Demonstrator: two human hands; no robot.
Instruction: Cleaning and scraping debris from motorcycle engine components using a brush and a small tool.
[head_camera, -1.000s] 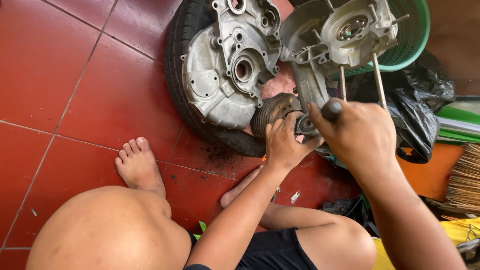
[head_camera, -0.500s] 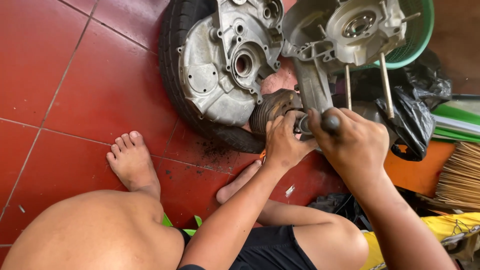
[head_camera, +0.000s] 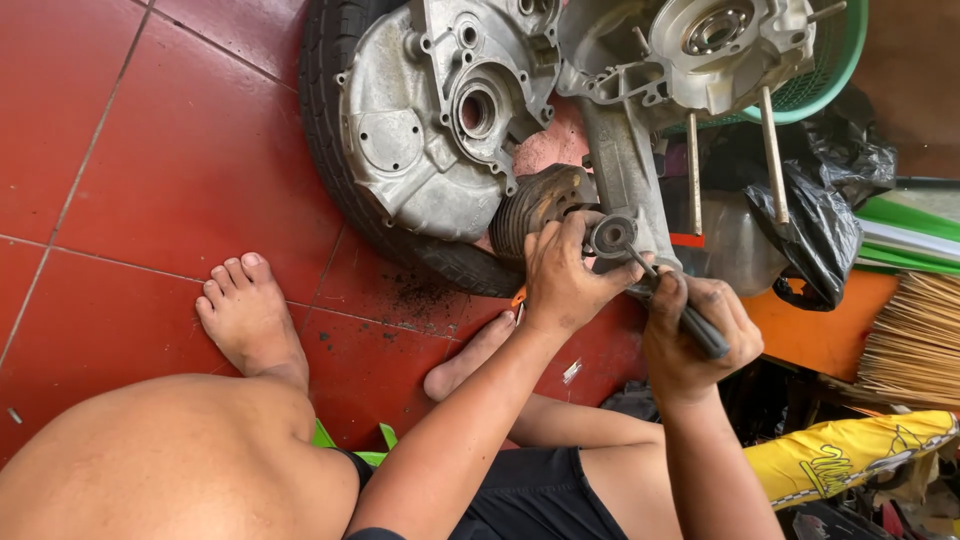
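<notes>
Currently, your left hand (head_camera: 565, 275) steadies the round bushing (head_camera: 610, 237) at the grey engine casing's (head_camera: 625, 170) lower arm, while your right hand (head_camera: 690, 335), grip closed around a dark-handled tool (head_camera: 680, 310), angles its shaft up-left into that bushing.

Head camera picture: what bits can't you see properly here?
- Tip of the dark-handled tool, head view: it meets the round metal bushing, too small to tell its kind.
- Left hand fingertips: curled around the bushing, hidden behind it.
- Right hand palm: hidden by the tool handle and its own fingers.
- Tire: cut off by the top edge, covered by the engine casing.
- Green basket: mostly hidden behind the second casing.
</notes>
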